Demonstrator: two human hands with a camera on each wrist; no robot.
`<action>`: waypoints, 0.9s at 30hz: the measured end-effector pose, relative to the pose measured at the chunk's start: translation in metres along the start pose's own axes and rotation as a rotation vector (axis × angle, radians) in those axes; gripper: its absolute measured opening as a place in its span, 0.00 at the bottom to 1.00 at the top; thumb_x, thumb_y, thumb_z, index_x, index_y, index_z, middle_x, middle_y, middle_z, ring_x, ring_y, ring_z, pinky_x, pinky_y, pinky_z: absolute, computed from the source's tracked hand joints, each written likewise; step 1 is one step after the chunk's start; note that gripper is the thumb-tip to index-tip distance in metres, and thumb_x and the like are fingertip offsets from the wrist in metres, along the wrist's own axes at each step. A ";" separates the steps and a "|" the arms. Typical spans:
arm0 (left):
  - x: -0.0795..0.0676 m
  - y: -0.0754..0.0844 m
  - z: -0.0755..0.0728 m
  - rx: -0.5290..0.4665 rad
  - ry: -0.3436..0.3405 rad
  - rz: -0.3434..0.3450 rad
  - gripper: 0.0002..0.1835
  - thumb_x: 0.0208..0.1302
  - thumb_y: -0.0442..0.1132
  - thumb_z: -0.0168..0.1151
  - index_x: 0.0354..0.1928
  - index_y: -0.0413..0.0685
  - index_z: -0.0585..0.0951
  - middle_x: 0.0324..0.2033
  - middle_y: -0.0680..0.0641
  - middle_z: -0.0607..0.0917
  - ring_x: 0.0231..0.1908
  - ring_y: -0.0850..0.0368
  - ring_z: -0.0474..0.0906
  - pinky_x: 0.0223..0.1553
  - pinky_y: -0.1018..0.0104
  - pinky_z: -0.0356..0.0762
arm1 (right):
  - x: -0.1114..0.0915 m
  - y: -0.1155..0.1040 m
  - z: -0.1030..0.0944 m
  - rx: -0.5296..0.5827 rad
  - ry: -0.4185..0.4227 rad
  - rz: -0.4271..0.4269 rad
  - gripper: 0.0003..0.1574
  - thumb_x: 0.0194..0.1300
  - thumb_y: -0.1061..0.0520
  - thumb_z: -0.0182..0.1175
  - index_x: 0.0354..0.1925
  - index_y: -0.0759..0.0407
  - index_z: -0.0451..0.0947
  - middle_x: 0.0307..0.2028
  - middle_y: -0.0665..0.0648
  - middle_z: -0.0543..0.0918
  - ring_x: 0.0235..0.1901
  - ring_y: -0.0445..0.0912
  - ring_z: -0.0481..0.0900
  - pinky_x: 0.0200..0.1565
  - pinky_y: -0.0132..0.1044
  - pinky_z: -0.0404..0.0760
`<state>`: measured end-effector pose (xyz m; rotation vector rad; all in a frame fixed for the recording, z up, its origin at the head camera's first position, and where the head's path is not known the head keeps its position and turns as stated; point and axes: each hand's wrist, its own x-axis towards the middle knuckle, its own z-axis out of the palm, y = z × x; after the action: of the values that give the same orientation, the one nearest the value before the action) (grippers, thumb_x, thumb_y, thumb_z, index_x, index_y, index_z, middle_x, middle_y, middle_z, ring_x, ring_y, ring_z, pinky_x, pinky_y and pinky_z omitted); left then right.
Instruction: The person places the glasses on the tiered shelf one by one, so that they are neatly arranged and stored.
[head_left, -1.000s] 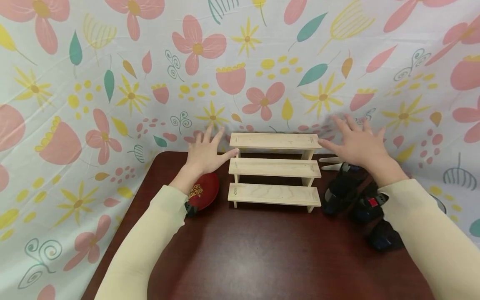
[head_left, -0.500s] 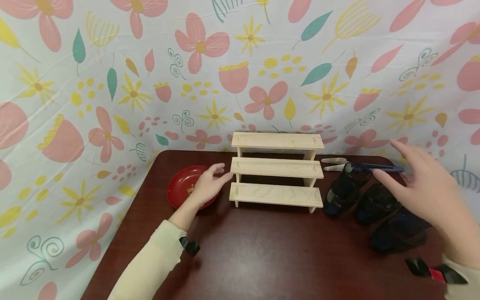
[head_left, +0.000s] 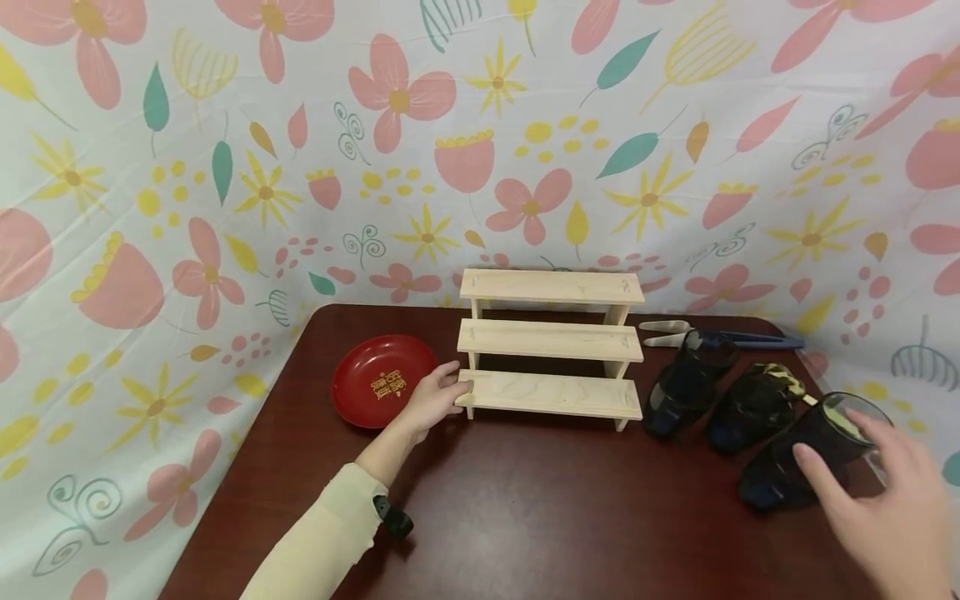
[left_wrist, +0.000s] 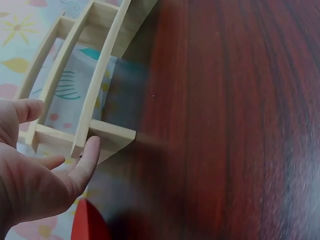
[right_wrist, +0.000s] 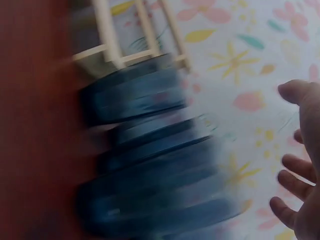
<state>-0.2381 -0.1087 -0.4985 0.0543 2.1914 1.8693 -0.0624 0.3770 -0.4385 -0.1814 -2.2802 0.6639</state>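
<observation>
A three-tier wooden shelf [head_left: 551, 392] stands upright at the back of the table. My left hand [head_left: 435, 404] is at the left end of its lowest tier; in the left wrist view a fingertip touches the plank's end [left_wrist: 79, 145], with the fingers relaxed. Left of that hand lies a red plate [head_left: 360, 379] with gold lettering. My right hand [head_left: 892, 492] has its fingers spread beside the nearest of three dark, see-through glasses [head_left: 795, 458]. Something pale green shows inside this glass. In the right wrist view the right hand [right_wrist: 305, 165] appears apart from the glasses.
A second dark glass [head_left: 753, 408] holds something yellowish and black. The third glass [head_left: 682, 387] is close to the shelf's right side. Behind them lie blue-handled tongs [head_left: 765, 341] with pale tips. Patterned cloth [head_left: 525, 125] hangs right behind the table [head_left: 525, 517].
My left hand has come down from above the plate to the shelf's lowest tier. The right hand has moved right and down, from beside the top tier to the nearest glass.
</observation>
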 end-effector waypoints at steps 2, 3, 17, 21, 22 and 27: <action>0.002 -0.002 0.002 -0.001 0.011 0.005 0.38 0.72 0.43 0.64 0.78 0.36 0.62 0.67 0.30 0.74 0.60 0.40 0.79 0.55 0.46 0.84 | -0.014 0.007 0.006 -0.015 -0.006 0.059 0.41 0.62 0.54 0.73 0.70 0.67 0.73 0.60 0.78 0.75 0.59 0.73 0.70 0.66 0.43 0.67; 0.003 -0.004 0.003 0.001 0.018 0.008 0.38 0.72 0.42 0.64 0.78 0.36 0.63 0.67 0.30 0.74 0.58 0.41 0.80 0.54 0.46 0.85 | -0.019 0.008 0.009 -0.020 -0.020 0.102 0.43 0.62 0.54 0.74 0.71 0.67 0.72 0.60 0.78 0.74 0.58 0.72 0.69 0.64 0.40 0.67; 0.008 -0.010 0.004 -0.028 0.063 0.028 0.32 0.69 0.28 0.62 0.73 0.28 0.67 0.58 0.29 0.79 0.41 0.48 0.84 0.42 0.56 0.89 | -0.047 0.029 0.029 0.036 -0.264 0.719 0.74 0.59 0.41 0.77 0.85 0.48 0.38 0.76 0.69 0.59 0.61 0.58 0.74 0.57 0.50 0.83; 0.008 -0.010 0.002 -0.038 0.068 0.025 0.32 0.68 0.26 0.62 0.73 0.29 0.68 0.57 0.29 0.80 0.40 0.50 0.84 0.41 0.57 0.90 | -0.050 0.040 0.034 0.106 -0.268 0.684 0.74 0.55 0.43 0.81 0.84 0.42 0.42 0.65 0.56 0.70 0.40 0.27 0.72 0.34 0.17 0.78; 0.008 -0.011 0.002 -0.043 0.067 0.024 0.32 0.68 0.26 0.62 0.73 0.29 0.68 0.56 0.29 0.80 0.40 0.50 0.84 0.41 0.58 0.90 | -0.051 0.043 0.035 0.128 -0.260 0.666 0.73 0.54 0.44 0.82 0.83 0.41 0.45 0.61 0.51 0.71 0.38 0.22 0.69 0.30 0.13 0.73; 0.010 -0.012 0.000 -0.055 0.059 0.028 0.32 0.68 0.26 0.63 0.73 0.30 0.68 0.57 0.29 0.80 0.41 0.49 0.84 0.42 0.58 0.90 | -0.053 0.048 0.039 0.191 -0.211 0.593 0.64 0.53 0.52 0.83 0.79 0.38 0.57 0.51 0.32 0.73 0.45 0.21 0.70 0.40 0.11 0.70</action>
<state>-0.2462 -0.1086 -0.5121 0.0196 2.1867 1.9688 -0.0549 0.3851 -0.5188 -0.7418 -2.3469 1.2474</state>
